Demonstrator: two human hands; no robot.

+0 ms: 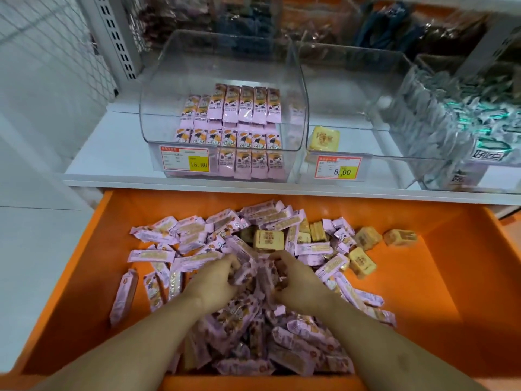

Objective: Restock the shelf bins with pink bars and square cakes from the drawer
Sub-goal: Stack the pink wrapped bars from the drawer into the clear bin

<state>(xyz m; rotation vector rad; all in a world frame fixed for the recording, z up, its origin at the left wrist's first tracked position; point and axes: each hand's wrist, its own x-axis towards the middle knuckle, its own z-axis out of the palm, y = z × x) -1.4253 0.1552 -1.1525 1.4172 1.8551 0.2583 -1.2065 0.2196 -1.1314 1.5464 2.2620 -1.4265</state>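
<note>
An open orange drawer (451,277) holds a heap of pink bars (180,241) and several yellow square cakes (267,240). My left hand (217,280) and my right hand (296,280) are side by side in the middle of the heap, fingers curled round a bunch of pink bars between them. On the white shelf above, a clear bin (158,88) holds neat rows of pink bars (245,108). The clear bin (352,80) to its right holds one square cake (324,139) at its front left corner.
A third clear bin (414,77) at the right is full of silver-green packets. Price tags (185,161) front the two bins. More packed bins stand behind on the upper shelf. A white upright (118,38) and mesh panel bound the left side.
</note>
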